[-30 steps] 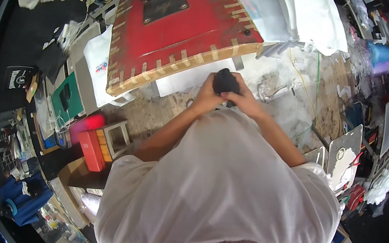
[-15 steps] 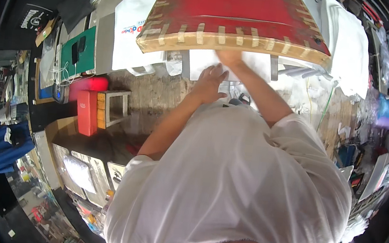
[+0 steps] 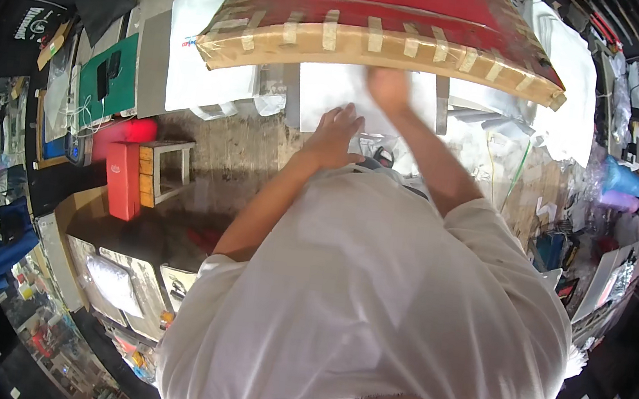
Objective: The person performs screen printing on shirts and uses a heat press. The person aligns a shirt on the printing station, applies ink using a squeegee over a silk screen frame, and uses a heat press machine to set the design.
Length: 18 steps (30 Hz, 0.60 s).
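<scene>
My left hand [image 3: 333, 136] rests with fingers spread at the near left edge of a white cloth piece [image 3: 328, 90]. My right hand [image 3: 389, 89] is over the same piece, smeared by motion, just in front of a large red frame [image 3: 411, 17]. Tan tape wraps the frame's near edge, with short strips crossing its rim. The frame juts out above the cloth and hides its far part. Another white cloth piece with straps [image 3: 201, 60] lies to the left and carries a small coloured print partly behind the frame's corner.
More white cloth [image 3: 570, 110] lies at the right. A green mat [image 3: 119, 78] with dark phone-like devices and a white cable is at the left. Below it stand a red box [image 3: 123, 181] and a small wooden stool [image 3: 165, 172]. Blue and purple rolls [image 3: 623, 179] sit far right.
My right hand has moved out from under the frame's near edge and shows more fully. The left hand stays on the cloth's edge. The whole view has shifted and tilted slightly.
</scene>
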### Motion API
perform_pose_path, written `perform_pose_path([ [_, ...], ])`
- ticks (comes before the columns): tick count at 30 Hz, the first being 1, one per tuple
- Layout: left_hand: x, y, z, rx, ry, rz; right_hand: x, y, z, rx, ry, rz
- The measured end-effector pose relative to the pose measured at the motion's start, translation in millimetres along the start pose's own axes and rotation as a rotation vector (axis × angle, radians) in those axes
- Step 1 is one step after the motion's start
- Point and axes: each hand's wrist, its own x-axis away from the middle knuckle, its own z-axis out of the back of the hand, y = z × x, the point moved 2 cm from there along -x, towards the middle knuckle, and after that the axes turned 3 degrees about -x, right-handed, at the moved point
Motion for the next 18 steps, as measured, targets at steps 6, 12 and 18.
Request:
perform_pose_path([
  [6, 9, -9, 1, -0.04, -0.037, 0.034, -16, -48, 2, -0.186, -0.251, 0.181],
  [12, 9, -9, 3, -0.013, -0.042, 0.016, -55, 53, 27, -0.021, -0.158, -0.097],
  [18, 9, -14, 4, 0.029, -0.068, 0.018, -10, -80, -9, -0.249, -0.258, 0.223],
])
